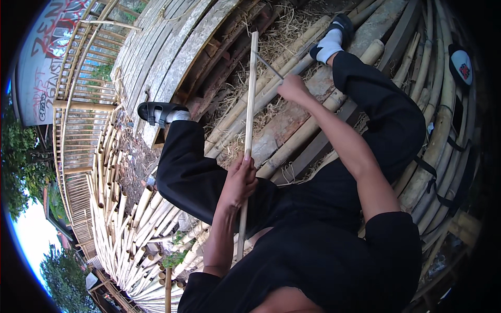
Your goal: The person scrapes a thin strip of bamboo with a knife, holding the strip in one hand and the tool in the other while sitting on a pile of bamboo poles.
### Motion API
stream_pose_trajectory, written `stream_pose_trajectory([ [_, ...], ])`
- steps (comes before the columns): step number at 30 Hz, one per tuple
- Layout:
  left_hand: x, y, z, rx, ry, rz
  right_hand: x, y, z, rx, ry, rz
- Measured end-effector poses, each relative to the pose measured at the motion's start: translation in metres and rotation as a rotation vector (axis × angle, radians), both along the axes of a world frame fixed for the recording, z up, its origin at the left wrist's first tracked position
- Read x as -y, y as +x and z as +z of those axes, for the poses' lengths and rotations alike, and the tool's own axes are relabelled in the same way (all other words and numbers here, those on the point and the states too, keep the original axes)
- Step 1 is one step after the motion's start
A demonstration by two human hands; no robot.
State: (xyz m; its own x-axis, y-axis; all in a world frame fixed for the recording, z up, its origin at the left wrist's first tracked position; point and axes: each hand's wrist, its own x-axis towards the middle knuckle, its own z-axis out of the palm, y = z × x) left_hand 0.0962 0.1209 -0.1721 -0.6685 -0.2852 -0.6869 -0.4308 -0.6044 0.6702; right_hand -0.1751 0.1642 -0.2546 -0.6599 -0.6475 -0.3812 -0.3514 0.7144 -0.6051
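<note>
My left hand (240, 180) is closed around a long, pale bamboo strip (251, 104) in front of my body. The strip runs from beside my waist up between my legs to a free far end. Farther out, my right hand (294, 87) is wrapped around the handle of a thin-bladed knife (270, 65). Its handle is mostly hidden in the fist. The blade slants up and left, and its tip end meets or crosses the strip near the far end; whether it cuts into it I cannot tell.
Bamboo poles (292, 146) lie under my legs, with dry shavings (297, 31) among them. A weathered plank platform (162, 47) stands at the far left. Many cut bamboo lengths (141, 224) are piled at left, beside a bamboo fence (78, 141). A cap (461, 65) rests on poles at right.
</note>
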Motion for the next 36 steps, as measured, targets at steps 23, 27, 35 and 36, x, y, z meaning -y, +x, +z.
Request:
stream_pose_trajectory([
  [23, -0.001, 0.002, -0.005, 0.056, 0.032, -0.024, -0.012, -0.027, -0.033, -0.042, -0.039, -0.184],
  [27, 0.005, 0.029, -0.001, -0.055, -0.109, 0.113, -0.033, -0.059, -0.01, -0.235, -0.062, -0.273],
  [35, 0.027, 0.006, 0.003, -0.065, -0.067, 0.026, -0.023, -0.036, 0.03, -0.005, -0.2, -0.09],
  [36, 0.028, 0.002, 0.005, -0.066, -0.077, 0.0, -0.017, -0.035, 0.044, 0.007, -0.208, -0.052],
])
